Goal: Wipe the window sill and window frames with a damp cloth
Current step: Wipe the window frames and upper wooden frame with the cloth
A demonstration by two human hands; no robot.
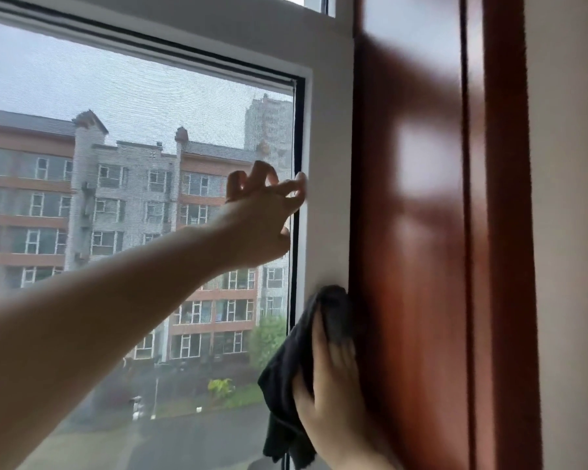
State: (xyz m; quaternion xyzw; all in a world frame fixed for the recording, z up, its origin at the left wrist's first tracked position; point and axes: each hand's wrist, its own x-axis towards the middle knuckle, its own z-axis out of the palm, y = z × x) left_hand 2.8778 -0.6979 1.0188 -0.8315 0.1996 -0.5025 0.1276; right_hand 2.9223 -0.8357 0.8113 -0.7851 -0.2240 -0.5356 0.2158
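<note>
A white window frame (326, 137) runs across the top and down the right side of a mesh-screened pane. My left hand (263, 215) reaches up to the frame's inner right edge, fingers loosely spread, one fingertip touching the white upright. It holds nothing. Lower down, my right hand (333, 378) presses a dark grey cloth (292, 361) flat against the white upright, where it meets the brown wood. The cloth's loose end hangs down below the hand. The window sill is out of view.
A glossy reddish-brown wooden casing (414, 232) stands right of the white frame, with a beige wall (571, 232) beyond it. The insect screen (133, 198) covers the pane; apartment blocks and a wet street show through it.
</note>
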